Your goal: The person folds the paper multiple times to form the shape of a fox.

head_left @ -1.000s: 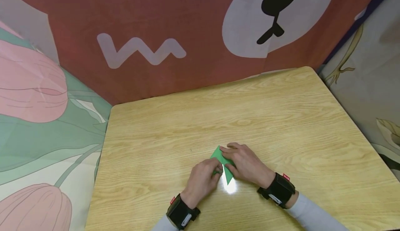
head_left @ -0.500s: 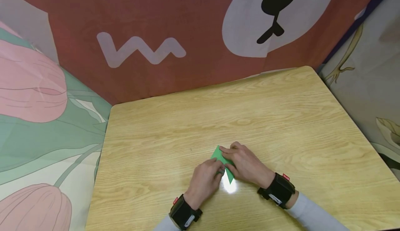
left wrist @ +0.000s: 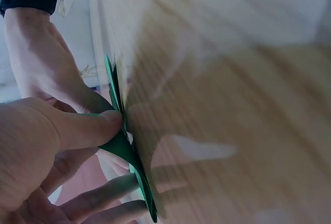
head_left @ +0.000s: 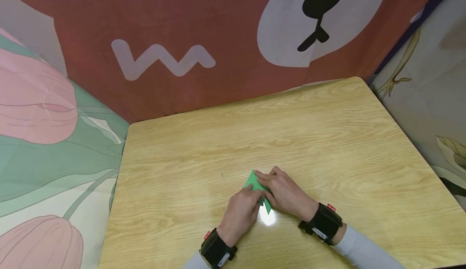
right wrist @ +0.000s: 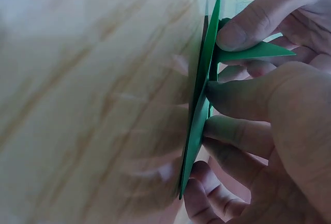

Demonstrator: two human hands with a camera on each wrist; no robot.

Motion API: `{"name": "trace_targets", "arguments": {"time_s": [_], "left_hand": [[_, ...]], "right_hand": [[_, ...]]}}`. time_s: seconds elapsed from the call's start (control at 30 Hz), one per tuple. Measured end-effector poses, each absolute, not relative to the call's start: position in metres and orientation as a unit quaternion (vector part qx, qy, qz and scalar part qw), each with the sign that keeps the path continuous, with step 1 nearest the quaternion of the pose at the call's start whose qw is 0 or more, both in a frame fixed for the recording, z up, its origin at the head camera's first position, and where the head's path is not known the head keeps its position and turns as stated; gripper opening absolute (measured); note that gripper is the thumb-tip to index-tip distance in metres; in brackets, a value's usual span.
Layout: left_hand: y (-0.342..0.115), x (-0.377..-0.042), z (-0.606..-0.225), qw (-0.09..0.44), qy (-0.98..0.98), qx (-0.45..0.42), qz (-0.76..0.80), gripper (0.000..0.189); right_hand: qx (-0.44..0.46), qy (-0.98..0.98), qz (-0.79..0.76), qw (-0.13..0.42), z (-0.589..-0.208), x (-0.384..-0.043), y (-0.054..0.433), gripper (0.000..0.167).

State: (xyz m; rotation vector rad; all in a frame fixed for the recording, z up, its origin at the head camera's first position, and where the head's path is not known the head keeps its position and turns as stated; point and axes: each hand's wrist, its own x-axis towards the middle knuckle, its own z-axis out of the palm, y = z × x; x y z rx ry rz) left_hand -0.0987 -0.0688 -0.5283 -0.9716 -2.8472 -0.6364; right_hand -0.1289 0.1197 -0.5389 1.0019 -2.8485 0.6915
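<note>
A folded sheet of green paper (head_left: 257,182) lies on the wooden table under both hands, its pointed corners showing at the far and near ends. My left hand (head_left: 241,210) pinches a raised flap (right wrist: 256,52) of it; the left thumb (left wrist: 110,123) lies against the fold in the left wrist view. From the other side my right hand (head_left: 287,192) presses the paper down with thumb and fingertips spread along it. Layers of the paper (right wrist: 198,125) stand slightly apart at the edge. Part of the fold is hidden under the left fingers.
The wood-grain table (head_left: 189,151) reaches out to a reddish cloth (head_left: 164,95) with a cartoon face at the back. Patterned hangings (head_left: 36,172) flank it on both sides. A bright light reflection (head_left: 268,219) shows just in front of the paper.
The left hand has shifted slightly right, bringing the pinched flap over toward the right hand. The gap between the near paper points has narrowed. The right hand stays nearly in place.
</note>
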Motion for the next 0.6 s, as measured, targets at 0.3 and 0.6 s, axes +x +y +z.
{"name": "trace_targets", "arguments": {"time_s": [0.3, 0.6], "left_hand": [[-0.0699, -0.0969, -0.5290, 0.011, -0.929, -0.308, -0.204, 0.010], [-0.0697, -0.0975, -0.5265, -0.031, -0.936, -0.294, -0.191, 0.012]], "right_hand": [[0.318, -0.921, 0.222, 0.027, -0.5376, -0.1272, 0.1179, 0.040], [0.312, -0.922, 0.227, 0.027, -0.5379, -0.1250, 0.1167, 0.039]]}}
